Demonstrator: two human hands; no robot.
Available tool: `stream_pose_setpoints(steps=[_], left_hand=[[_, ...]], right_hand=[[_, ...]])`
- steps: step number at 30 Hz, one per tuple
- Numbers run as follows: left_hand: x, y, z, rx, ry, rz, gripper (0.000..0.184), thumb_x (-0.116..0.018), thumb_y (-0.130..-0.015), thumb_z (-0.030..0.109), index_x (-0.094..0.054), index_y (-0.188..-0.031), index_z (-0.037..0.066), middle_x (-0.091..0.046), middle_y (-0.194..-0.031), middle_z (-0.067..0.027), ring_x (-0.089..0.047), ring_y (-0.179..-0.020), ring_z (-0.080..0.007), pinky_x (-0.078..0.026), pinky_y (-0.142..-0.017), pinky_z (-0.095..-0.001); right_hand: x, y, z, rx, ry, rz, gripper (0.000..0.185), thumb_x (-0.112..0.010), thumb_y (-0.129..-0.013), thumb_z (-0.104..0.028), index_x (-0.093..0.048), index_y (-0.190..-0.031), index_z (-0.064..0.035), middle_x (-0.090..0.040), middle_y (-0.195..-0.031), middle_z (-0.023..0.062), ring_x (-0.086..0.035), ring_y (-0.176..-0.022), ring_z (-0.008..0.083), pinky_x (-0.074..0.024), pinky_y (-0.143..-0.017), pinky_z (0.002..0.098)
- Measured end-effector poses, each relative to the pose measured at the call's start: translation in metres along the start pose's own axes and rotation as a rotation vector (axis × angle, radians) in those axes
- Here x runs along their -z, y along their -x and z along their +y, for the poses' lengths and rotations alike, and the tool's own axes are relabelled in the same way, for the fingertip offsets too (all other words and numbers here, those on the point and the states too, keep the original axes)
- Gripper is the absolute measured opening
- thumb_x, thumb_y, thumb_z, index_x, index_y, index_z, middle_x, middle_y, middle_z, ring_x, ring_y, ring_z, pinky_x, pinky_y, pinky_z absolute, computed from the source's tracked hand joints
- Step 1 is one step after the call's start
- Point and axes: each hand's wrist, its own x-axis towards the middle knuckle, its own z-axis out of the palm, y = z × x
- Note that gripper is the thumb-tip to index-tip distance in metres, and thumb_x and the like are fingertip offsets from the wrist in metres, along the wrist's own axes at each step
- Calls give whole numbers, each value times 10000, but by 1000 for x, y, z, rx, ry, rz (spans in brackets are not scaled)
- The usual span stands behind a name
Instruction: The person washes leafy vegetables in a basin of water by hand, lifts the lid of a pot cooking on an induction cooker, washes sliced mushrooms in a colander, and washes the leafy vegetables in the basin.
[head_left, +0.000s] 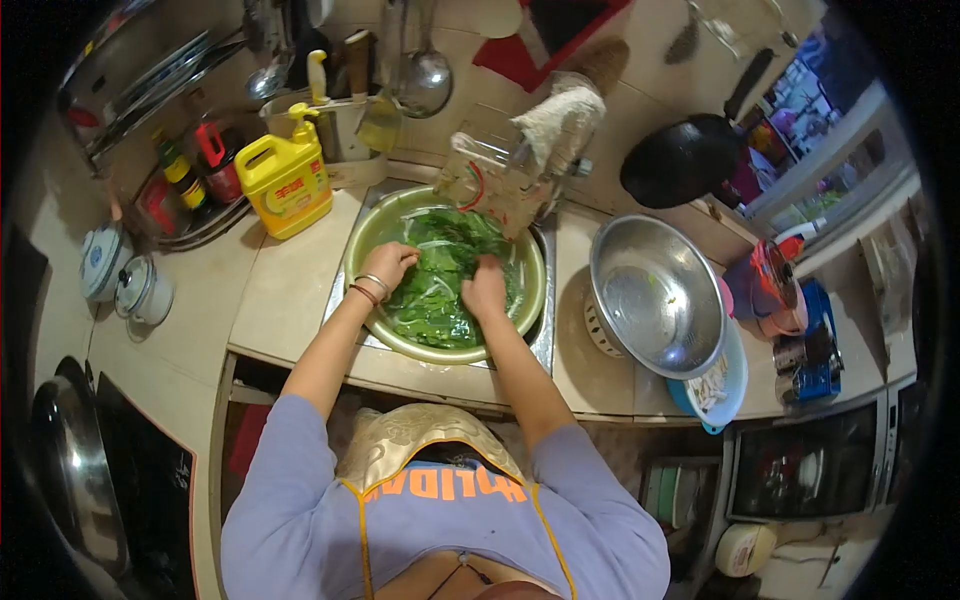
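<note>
Leafy greens [440,300] lie in water in a large green-gold basin [535,290], which sits in the sink. My left hand [388,266], with bracelets at its wrist, is at the left side of the leaves, fingers closed in a pinch on some greens. Over the right side of the basin, my right hand [486,289] reaches in among the leaves with its fingers curled around some of them. Its fingertips are partly hidden by the greens.
A yellow detergent jug [284,180] stands left of the basin. To the right, a steel bowl [655,300] rests on a holed white container, beside a blue basin [728,385] holding pale pieces. A faucet [550,185] overhangs the sink; a black wok [680,160] hangs on the wall.
</note>
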Motion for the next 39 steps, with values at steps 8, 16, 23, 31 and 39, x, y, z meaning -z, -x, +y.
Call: stream_pose_setpoints(steps=[8,16,23,31,39], left_hand=[[11,-27,119,-220,102,33,128,-604,-794,106,-646,-878,20,-633,-876,-151,-606,-782,-299,-476,-707,-361],[-1,-81,318,-831,371,-215,311,-600,-815,138,-573,-1113,54,-613,-910,-147,-599,-825,-292,-478,-731,-362],[-41,-100,344,-941,-98,-395,242,-584,-808,193,-626,-1014,72,-637,-915,-148,-609,-853,-315,-486,-762,-392],[-7,-67,235,-604,367,-12,148,-614,-795,83,-648,-928,29,-634,-834,-126,-625,-755,-238,-483,-651,-305],[-39,11,-14,308,-107,-329,865,-737,-660,442,-369,-1323,26,-413,-1269,-297,-427,-1166,-409,-347,-1000,-412]], right_hand=[[-19,2,14,102,125,-251,373,-541,-728,-195,-551,-1056,-20,-525,-1116,175,-472,-1088,343,-391,-894,466],[-55,3,39,76,-726,-257,498,-563,-816,-302,-470,-1253,-81,-441,-1309,165,-436,-1177,327,-334,-965,454],[-43,0,32,65,-685,-234,564,-612,-791,-363,-462,-1238,-53,-443,-1295,174,-365,-1222,333,-263,-1019,411],[-1,4,6,-67,125,-11,646,-669,-686,-194,-432,-1278,-96,-346,-1320,199,-278,-1248,390,-285,-968,527],[-17,-9,19,-313,8,-522,736,-710,-641,-301,-422,-1258,-22,-502,-1175,248,-505,-1078,390,-430,-917,393]])
